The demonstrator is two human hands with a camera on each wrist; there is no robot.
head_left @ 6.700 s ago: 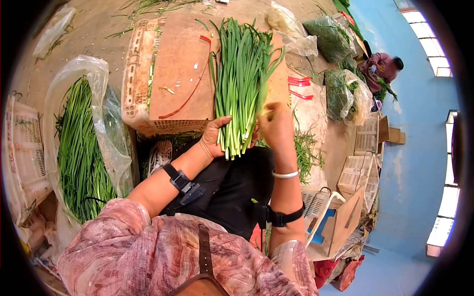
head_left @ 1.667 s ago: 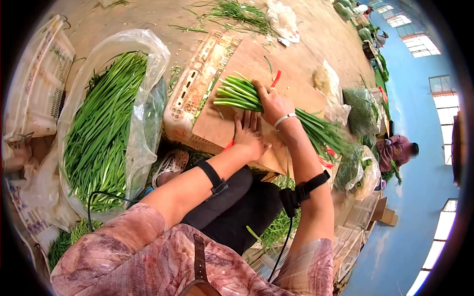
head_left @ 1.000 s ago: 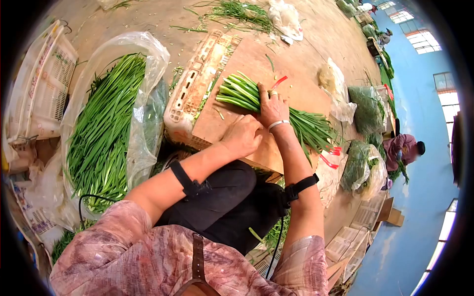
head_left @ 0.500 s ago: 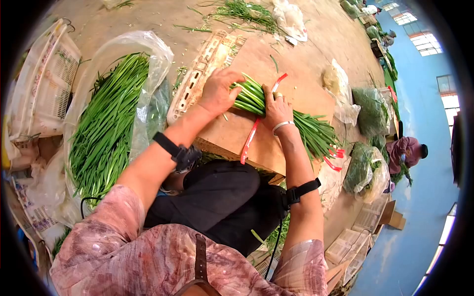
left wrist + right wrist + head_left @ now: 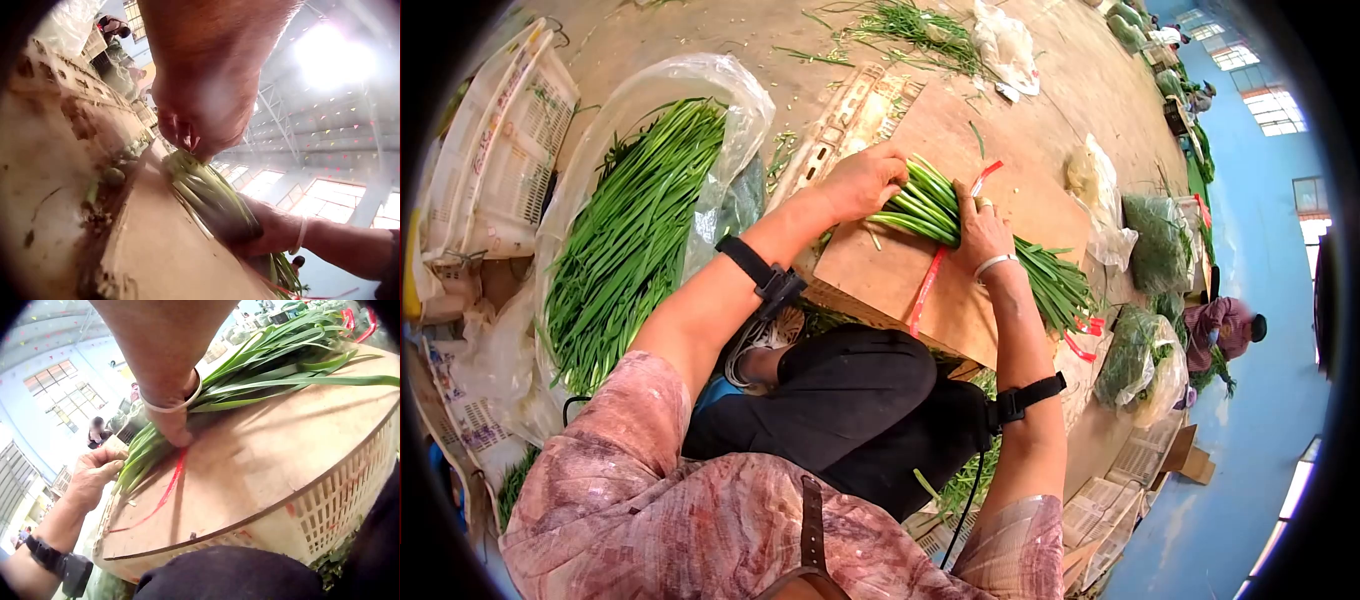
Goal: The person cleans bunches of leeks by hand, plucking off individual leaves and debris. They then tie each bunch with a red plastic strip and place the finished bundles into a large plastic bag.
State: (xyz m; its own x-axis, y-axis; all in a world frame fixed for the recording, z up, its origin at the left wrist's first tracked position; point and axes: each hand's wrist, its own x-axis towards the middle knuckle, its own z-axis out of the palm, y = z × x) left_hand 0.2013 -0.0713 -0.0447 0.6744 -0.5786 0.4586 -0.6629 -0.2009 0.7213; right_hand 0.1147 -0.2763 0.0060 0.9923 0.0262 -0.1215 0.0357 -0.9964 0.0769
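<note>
A bunch of long green stalks (image 5: 927, 207) lies across a brown board (image 5: 870, 262), cut ends towards the left. The left hand (image 5: 862, 184) pinches at those cut ends; in the right wrist view its thumb and fingers (image 5: 111, 464) touch the stalk tips (image 5: 134, 465). Around the middle of the bunch, the right hand (image 5: 984, 236) grips and presses it on the board. A red strip (image 5: 926, 292) passes beneath the bunch, with an end showing on either side. The left wrist view shows the left fingers curled by the pale ends (image 5: 187, 167).
The board rests on a white plastic crate (image 5: 832, 130). An open clear bag (image 5: 750, 95) of green stalks stands at left, near stacked crates (image 5: 505, 165). Red strips (image 5: 1082, 345) lie right of the board. Filled bags (image 5: 1155, 245) and another person (image 5: 1220, 332) are farther right.
The bunch, upright in both hands earliest, now lies sideways on the board. The left hand has moved from the board beside it to the cut ends, and the red strip now runs underneath.
</note>
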